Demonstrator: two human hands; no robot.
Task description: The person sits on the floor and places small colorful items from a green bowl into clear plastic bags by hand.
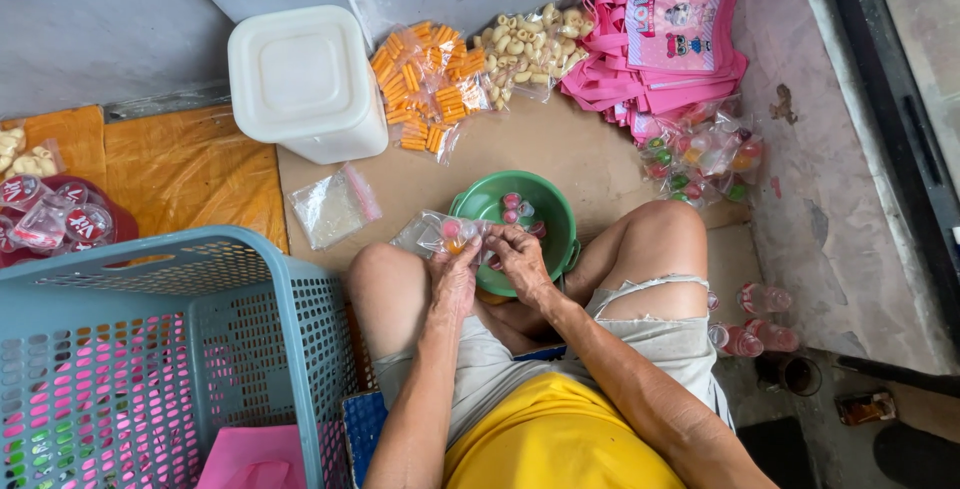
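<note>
Clear plastic bag (437, 234) is pinched shut-fingered between left hand (455, 284) and right hand (520, 261); a loosened grip risks spilling its candies beside the green bowl (556, 211).

Single head-worn view, looking steeply down from close above, over the lap and floor in front.

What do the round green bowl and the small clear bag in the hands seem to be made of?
The round green bowl looks like moulded plastic: uniform colour, a smooth, slightly glossy rim. The small clear bag, held by the left hand and right hand, seems thin plastic film: see-through, crinkled, with glints.
</note>
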